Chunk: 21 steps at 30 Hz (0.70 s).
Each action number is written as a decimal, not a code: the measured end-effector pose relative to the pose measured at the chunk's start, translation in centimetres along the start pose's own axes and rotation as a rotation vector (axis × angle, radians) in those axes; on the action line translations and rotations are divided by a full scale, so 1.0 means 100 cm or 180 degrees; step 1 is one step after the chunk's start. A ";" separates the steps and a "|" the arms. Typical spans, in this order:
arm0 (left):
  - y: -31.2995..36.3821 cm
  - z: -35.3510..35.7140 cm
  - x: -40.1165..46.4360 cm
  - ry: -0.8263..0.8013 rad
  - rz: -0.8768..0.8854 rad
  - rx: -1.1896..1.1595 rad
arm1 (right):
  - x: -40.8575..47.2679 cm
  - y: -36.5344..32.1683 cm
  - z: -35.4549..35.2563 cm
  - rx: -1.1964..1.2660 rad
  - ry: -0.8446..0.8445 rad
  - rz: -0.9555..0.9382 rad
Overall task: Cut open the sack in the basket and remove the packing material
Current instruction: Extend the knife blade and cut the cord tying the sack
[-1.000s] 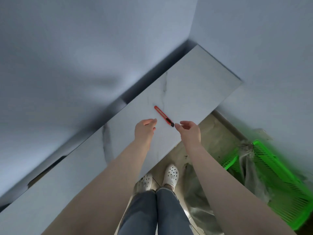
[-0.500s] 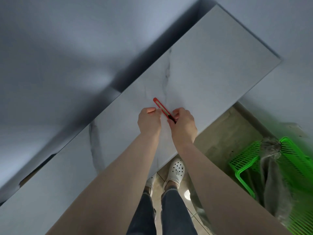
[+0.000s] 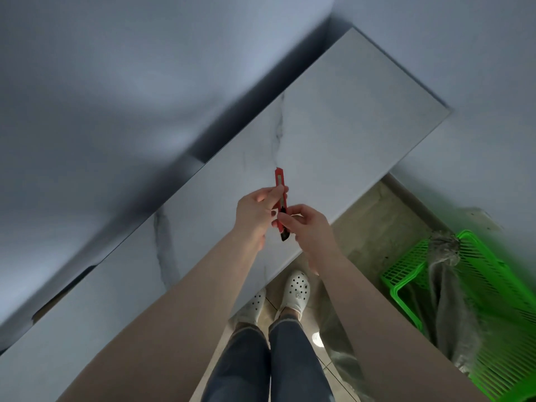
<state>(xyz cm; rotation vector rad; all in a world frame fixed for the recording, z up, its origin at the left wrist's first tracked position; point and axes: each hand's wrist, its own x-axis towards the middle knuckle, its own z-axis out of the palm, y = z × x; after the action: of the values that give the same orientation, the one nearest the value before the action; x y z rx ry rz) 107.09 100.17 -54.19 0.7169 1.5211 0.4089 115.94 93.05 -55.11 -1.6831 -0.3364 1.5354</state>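
A red utility knife (image 3: 280,192) with a black end is lifted off the marble counter (image 3: 333,134), and both hands hold it. My left hand (image 3: 255,213) pinches its upper half. My right hand (image 3: 307,227) grips the lower black end. A grey sack (image 3: 446,297), bunched and tied at its top, lies in a green plastic basket (image 3: 406,268) on the floor to the right, well below and apart from both hands.
The counter runs diagonally from lower left to upper right, with grey walls behind it. My feet in white clogs (image 3: 295,291) stand on the tiled floor below the counter's edge. A crumpled clear plastic sheet (image 3: 339,343) lies between my feet and the basket.
Both hands closed on the knife, which lay flat on the counter, and raised it. It now points nearly straight away from me. The view has shifted, showing more of the basket.
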 end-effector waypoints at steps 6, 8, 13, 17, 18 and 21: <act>-0.005 0.003 -0.056 -0.0384 0.0027 -0.0080 | -0.055 0.006 -0.011 0.0312 0.0286 -0.0185; -0.013 0.005 -0.073 -0.0522 0.0050 -0.0064 | -0.074 0.015 -0.014 0.0338 0.0451 -0.0228; -0.048 0.017 -0.117 -0.0997 0.0080 0.0121 | -0.137 0.047 -0.030 0.0497 0.0966 -0.0287; -0.093 0.038 -0.158 -0.1326 0.0042 0.0569 | -0.193 0.091 -0.053 0.0835 0.1287 -0.0271; -0.106 0.046 -0.169 -0.1401 0.0045 0.0680 | -0.206 0.104 -0.061 0.0941 0.1368 -0.0256; -0.152 0.071 -0.198 -0.1625 0.0013 0.0991 | -0.239 0.149 -0.088 0.1137 0.1567 -0.0169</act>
<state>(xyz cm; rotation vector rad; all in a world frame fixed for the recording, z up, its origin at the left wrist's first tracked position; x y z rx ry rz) 110.44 74.78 -49.80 0.9817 1.1044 -0.0194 113.96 64.20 -49.43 -1.6759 0.1442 1.0203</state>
